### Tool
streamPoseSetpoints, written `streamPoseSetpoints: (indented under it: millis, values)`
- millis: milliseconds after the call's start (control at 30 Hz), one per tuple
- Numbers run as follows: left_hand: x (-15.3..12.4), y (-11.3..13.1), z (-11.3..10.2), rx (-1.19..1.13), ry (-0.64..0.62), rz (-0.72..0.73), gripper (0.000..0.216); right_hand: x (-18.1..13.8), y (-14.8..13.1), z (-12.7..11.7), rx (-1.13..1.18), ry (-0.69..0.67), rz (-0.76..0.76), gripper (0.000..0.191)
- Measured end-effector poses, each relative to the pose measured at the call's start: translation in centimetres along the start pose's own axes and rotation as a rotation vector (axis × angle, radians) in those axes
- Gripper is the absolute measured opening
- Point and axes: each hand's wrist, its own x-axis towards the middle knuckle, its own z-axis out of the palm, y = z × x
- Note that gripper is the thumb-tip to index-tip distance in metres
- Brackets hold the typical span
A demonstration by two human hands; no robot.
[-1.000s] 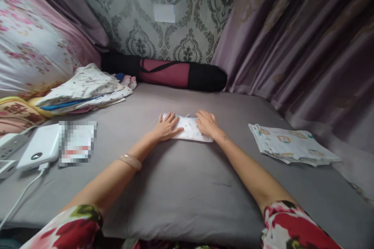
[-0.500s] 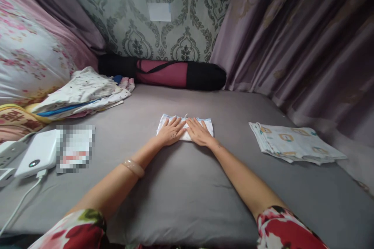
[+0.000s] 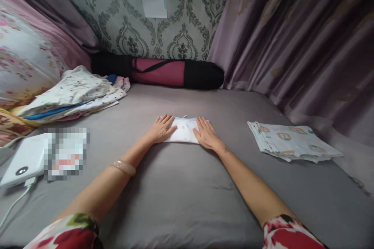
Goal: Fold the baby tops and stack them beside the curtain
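Observation:
A small folded white cloth (image 3: 184,131) with a pale blue edge lies flat on the grey sheet (image 3: 181,186). My left hand (image 3: 161,129) rests palm down over its left end, fingers stretched out. Over the right end lies my right hand (image 3: 207,134), also flat, with the fingers pointing away from me. Between the hands the middle of the cloth shows, and a short white string sticks up at its far edge. Both ends of the cloth are partly hidden under my palms.
At the right lies a folded printed cloth (image 3: 292,142). A pile of clothes (image 3: 76,93) is at the left, near a white power bank (image 3: 27,159) with a cable and a blurred-out item. A black and maroon roll bag (image 3: 157,73) lies along the wall.
My hands have slid apart, from nearly touching at the middle of the cloth to its two ends. More of the cloth's middle now shows. The view has shifted slightly.

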Motion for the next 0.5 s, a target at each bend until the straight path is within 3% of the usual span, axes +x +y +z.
streamPoseSetpoints:
  millis: [367, 500]
  values:
    - [-0.1, 0.3, -0.7, -0.002, -0.063, -0.015, 0.071, 0.3, 0.2, -0.3, 0.012, -0.047, 0.013, 0.070]
    - [0.3, 0.8, -1.8, 0.023, -0.027, -0.040, 0.063, 0.6, -2.0, -1.6, 0.006, -0.026, 0.048, 0.066]
